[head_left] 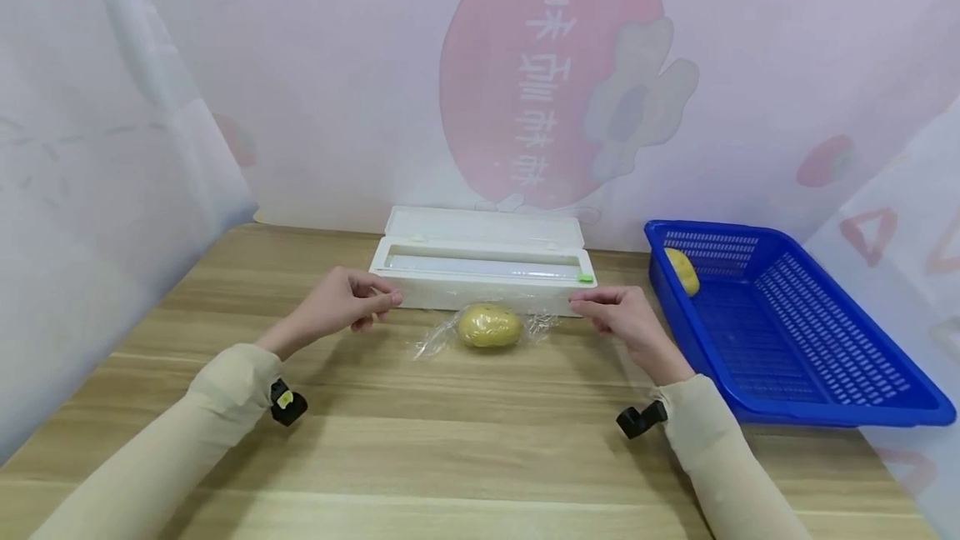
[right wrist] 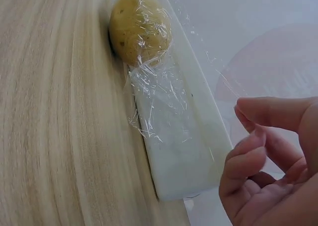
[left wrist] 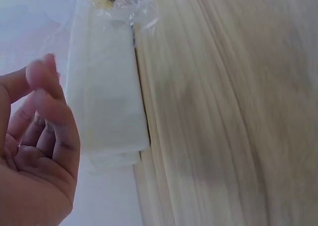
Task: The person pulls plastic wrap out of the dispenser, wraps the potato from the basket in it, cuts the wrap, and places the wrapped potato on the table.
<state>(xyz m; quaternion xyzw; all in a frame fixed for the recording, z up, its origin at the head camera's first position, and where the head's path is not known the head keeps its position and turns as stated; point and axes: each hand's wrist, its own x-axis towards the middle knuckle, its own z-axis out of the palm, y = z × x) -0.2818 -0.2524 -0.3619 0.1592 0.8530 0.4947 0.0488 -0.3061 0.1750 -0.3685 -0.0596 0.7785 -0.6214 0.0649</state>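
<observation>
A potato (head_left: pixel 490 326) with clear plastic film about it sits just in front of a white cling film box (head_left: pixel 480 300). The box's lid is raised, and a roll of film (head_left: pixel 480 267) lies inside. My left hand (head_left: pixel 351 304) is at the box's left front corner, thumb and fingertip pinched together; the film between them is barely visible. At the right front corner, my right hand (head_left: pixel 617 319) pinches the edge of the cling film (right wrist: pixel 158 99), whose faint line runs to the fingertips in the right wrist view. Crumpled film ends (head_left: pixel 437 340) spread beside the potato.
A blue plastic basket (head_left: pixel 757 407) stands at the right with another yellow potato (head_left: pixel 682 272) inside. A green slider (head_left: pixel 585 277) sits at the box's right end. Printed cloth (head_left: pixel 337 107) hangs behind and beside the wooden table (head_left: pixel 450 440).
</observation>
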